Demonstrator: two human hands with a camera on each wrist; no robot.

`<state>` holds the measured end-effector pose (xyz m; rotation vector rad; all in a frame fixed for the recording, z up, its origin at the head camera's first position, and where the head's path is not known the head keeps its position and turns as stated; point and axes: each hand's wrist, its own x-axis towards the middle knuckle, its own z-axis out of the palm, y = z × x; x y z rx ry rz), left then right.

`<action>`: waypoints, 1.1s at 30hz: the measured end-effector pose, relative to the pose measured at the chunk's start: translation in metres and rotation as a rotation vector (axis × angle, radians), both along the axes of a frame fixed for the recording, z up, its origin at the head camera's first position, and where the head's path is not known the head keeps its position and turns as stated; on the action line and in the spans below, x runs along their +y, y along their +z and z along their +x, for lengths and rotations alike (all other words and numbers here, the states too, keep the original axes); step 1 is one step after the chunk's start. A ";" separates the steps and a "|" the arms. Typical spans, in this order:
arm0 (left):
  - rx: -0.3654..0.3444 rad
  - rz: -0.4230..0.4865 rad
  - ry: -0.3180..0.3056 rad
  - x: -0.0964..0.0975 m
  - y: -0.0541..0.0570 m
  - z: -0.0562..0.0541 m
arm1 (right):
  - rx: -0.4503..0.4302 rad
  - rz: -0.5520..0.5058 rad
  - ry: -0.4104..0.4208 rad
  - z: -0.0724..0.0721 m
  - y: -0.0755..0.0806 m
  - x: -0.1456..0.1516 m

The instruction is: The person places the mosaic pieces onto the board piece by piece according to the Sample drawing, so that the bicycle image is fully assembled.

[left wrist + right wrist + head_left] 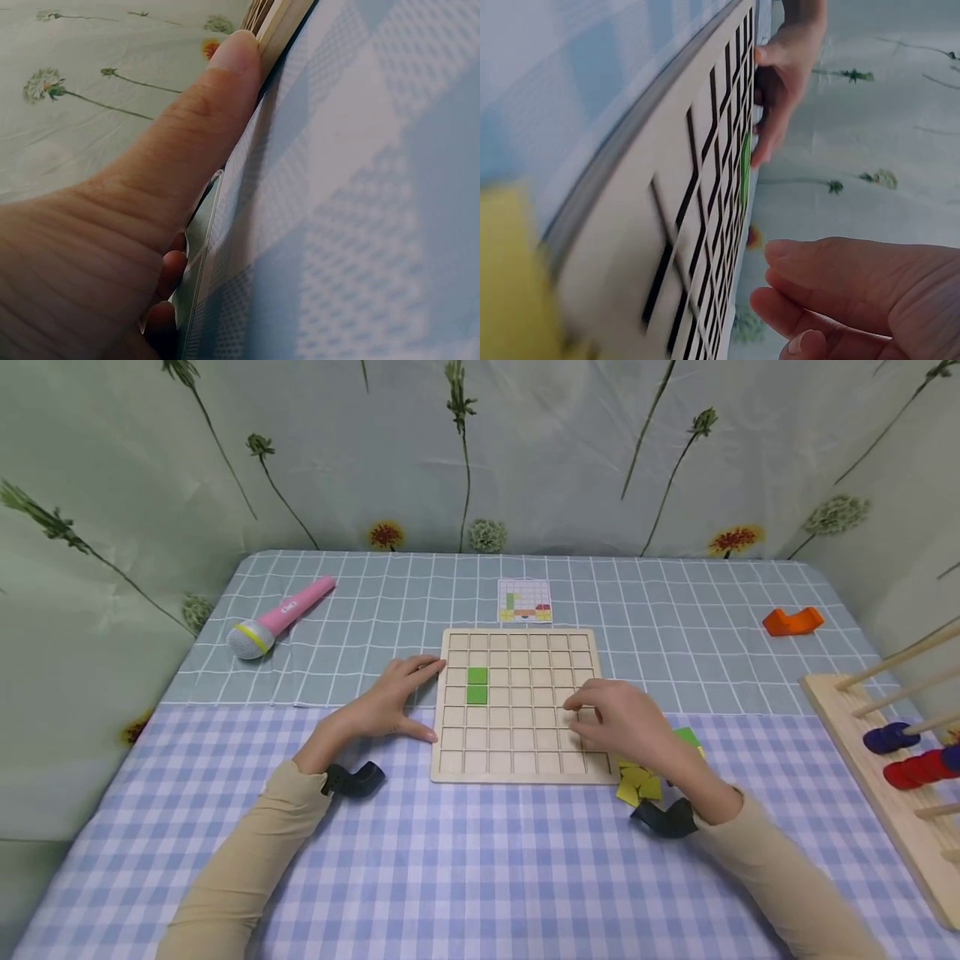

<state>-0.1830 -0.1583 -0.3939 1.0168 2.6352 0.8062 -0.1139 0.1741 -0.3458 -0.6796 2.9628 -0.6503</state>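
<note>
A wooden grid board (498,742) lies on the cloth, with two green square tiles (477,695) in neighbouring cells, one above the other, towards its left. My left hand (386,700) touches the board's left edge, thumb and fingers spread apart. In the left wrist view the thumb (187,124) presses against the board's side. Over the right part of the board hovers my right hand (626,720), fingers loosely bent; nothing shows between them in the right wrist view. A pile of yellow tiles (637,783), with a green tile (687,737) by it, lies partly hidden under the right forearm.
A small printed pattern card (525,600) lies behind the board. To the left is a pink toy microphone (288,612). An orange curved piece (792,622) lies at the back right, and a wooden rack (862,760) with blue and red rings stands at the right edge.
</note>
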 end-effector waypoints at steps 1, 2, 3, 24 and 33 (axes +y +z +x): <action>0.001 -0.002 0.002 0.000 0.000 0.000 | 0.004 0.010 -0.012 0.002 0.001 0.006; 0.003 -0.004 0.001 0.000 0.000 0.000 | 0.001 0.018 -0.029 0.004 0.001 0.011; 0.000 -0.004 0.001 0.000 0.000 0.000 | 0.002 0.029 -0.046 0.005 0.001 0.017; -0.008 -0.015 -0.006 0.000 0.002 -0.002 | -0.188 0.183 -0.269 0.013 0.007 0.098; -0.019 -0.017 -0.005 0.001 0.003 0.000 | -0.299 0.249 -0.302 0.011 0.006 0.109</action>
